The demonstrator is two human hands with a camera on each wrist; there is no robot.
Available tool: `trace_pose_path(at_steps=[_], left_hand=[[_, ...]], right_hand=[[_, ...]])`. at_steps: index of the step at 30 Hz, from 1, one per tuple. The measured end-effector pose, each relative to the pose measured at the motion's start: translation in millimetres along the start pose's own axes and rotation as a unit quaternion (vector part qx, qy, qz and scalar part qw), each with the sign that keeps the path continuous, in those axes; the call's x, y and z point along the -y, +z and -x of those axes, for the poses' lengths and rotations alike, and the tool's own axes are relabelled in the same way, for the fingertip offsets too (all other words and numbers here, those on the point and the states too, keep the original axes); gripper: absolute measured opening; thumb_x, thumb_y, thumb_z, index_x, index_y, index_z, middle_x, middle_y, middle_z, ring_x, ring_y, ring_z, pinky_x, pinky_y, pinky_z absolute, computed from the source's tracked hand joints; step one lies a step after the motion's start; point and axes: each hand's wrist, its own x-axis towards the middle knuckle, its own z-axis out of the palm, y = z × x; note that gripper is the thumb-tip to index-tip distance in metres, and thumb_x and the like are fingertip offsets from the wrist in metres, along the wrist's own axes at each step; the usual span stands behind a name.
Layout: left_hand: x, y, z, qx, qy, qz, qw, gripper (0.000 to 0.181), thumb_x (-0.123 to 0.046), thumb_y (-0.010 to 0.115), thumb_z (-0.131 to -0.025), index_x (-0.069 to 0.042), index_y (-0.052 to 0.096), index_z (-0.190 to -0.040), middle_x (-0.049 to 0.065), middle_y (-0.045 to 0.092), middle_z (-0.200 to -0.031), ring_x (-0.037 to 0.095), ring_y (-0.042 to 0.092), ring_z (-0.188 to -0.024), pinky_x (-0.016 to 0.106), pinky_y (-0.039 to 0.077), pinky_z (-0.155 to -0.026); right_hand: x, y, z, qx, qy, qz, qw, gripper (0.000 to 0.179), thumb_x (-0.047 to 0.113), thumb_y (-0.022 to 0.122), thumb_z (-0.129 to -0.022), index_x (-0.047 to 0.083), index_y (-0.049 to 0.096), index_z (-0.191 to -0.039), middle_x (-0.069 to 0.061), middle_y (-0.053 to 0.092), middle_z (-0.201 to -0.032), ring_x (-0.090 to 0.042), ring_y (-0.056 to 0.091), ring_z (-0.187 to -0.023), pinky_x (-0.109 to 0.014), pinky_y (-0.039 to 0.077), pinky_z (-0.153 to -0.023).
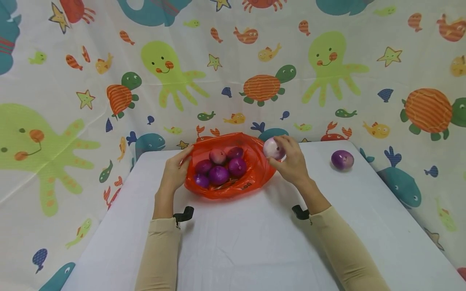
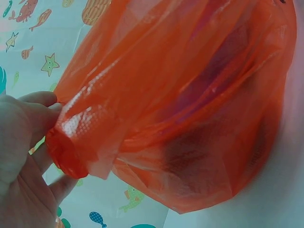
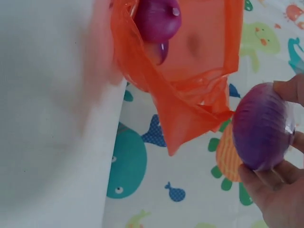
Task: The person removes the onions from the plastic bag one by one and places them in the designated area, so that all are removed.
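Note:
A red plastic bag (image 1: 251,182) lies spread with its mouth up, several purple onions (image 1: 219,175) inside it. At its left rim my left hand (image 1: 174,171) pinches the thin plastic; in the left wrist view the bunched plastic (image 2: 71,156) sits between thumb and fingers. My right hand (image 1: 293,161) holds one more onion (image 1: 274,148), pale and shiny in the head view, up by the bag's right rim. The right wrist view shows this onion (image 3: 263,128) as purple and oval, gripped by the fingertips beside the bag's edge.
Another purple onion (image 1: 342,160) lies on the white table (image 1: 233,242) to the right. Behind the table and along its sides hangs a cloth (image 1: 225,48) printed with sea animals.

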Motion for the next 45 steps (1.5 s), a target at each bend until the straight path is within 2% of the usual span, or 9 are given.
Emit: trace_pose_path(at_steps=[5,11,17,22,28,34,41,45], left_hand=[[2.1,0.9,-0.5,-0.001,-0.002,0.000,1.0000,0.048,-0.011,0.055,-0.108,-0.022,0.052,-0.155,0.003,0.051,-0.159,0.031,0.044,-0.151,0.054,0.041,-0.120],[3.2,1.1,-1.6,-0.005,-0.001,0.000,1.0000,0.048,-0.011,0.055,-0.108,-0.024,0.052,-0.154,0.001,0.052,-0.159,0.029,0.044,-0.151,0.053,0.041,-0.120],[2.2,0.5,-1.2,-0.004,0.003,-0.002,1.0000,0.048,-0.012,0.055,-0.108,-0.026,0.052,-0.154,0.001,0.052,-0.159,0.029,0.044,-0.151,0.053,0.042,-0.119],[3.2,0.5,-1.6,-0.004,0.006,-0.004,1.0000,0.047,-0.011,0.055,-0.108,-0.019,0.052,-0.155,0.003,0.052,-0.158,0.031,0.045,-0.151,0.054,0.042,-0.118],[3.8,0.6,-0.6,-0.002,-0.003,-0.006,1.0000,0.049,-0.012,0.055,-0.108,-0.024,0.051,-0.155,0.002,0.052,-0.159,0.030,0.044,-0.151,0.054,0.043,-0.118],[3.9,0.8,-0.4,-0.003,-0.002,-0.005,1.0000,0.048,-0.012,0.055,-0.108,-0.021,0.051,-0.155,0.001,0.051,-0.159,0.030,0.044,-0.151,0.054,0.044,-0.117],[4.1,1.0,0.1,0.000,-0.011,0.001,0.9999,0.050,-0.013,0.055,-0.108,-0.029,0.051,-0.155,0.001,0.051,-0.160,0.029,0.044,-0.151,0.053,0.044,-0.117],[3.8,0.4,0.5,-0.001,-0.017,0.001,0.9999,0.050,-0.014,0.055,-0.108,-0.030,0.051,-0.155,0.001,0.050,-0.160,0.029,0.043,-0.152,0.054,0.044,-0.118]], right_hand=[[-4,-2,-0.4,0.026,0.022,0.011,0.9994,0.066,0.016,0.085,-0.085,0.009,0.057,-0.145,-0.016,0.054,-0.144,-0.034,0.051,-0.135,-0.056,0.057,-0.102],[-9,-7,-3.2,0.047,0.049,0.022,0.9974,0.068,0.018,0.084,-0.086,0.010,0.055,-0.147,-0.016,0.053,-0.146,-0.033,0.053,-0.129,-0.055,0.058,-0.101],[-18,-11,-5.3,0.051,0.067,0.029,0.9960,0.070,0.022,0.085,-0.085,0.012,0.055,-0.147,-0.014,0.053,-0.145,-0.032,0.052,-0.129,-0.056,0.058,-0.101],[-27,-14,-5.6,0.059,0.078,0.037,0.9945,0.069,0.024,0.085,-0.085,0.011,0.055,-0.146,-0.015,0.053,-0.145,-0.034,0.052,-0.130,-0.059,0.055,-0.104],[-35,-19,-6.6,0.063,0.102,0.042,0.9920,0.067,0.023,0.084,-0.087,0.012,0.055,-0.147,-0.016,0.051,-0.146,-0.036,0.052,-0.130,-0.060,0.053,-0.107],[-43,-26,-6.9,0.067,0.119,0.049,0.9894,0.067,0.021,0.083,-0.089,0.011,0.054,-0.148,-0.019,0.051,-0.147,-0.041,0.052,-0.131,-0.064,0.049,-0.109],[-53,-36,-6.6,0.069,0.122,0.056,0.9884,0.068,0.021,0.083,-0.088,0.010,0.054,-0.148,-0.020,0.051,-0.147,-0.043,0.051,-0.131,-0.067,0.045,-0.112],[-59,-42,-6.0,0.067,0.123,0.063,0.9881,0.068,0.022,0.083,-0.089,0.009,0.054,-0.149,-0.021,0.051,-0.146,-0.044,0.051,-0.131,-0.067,0.043,-0.112]])
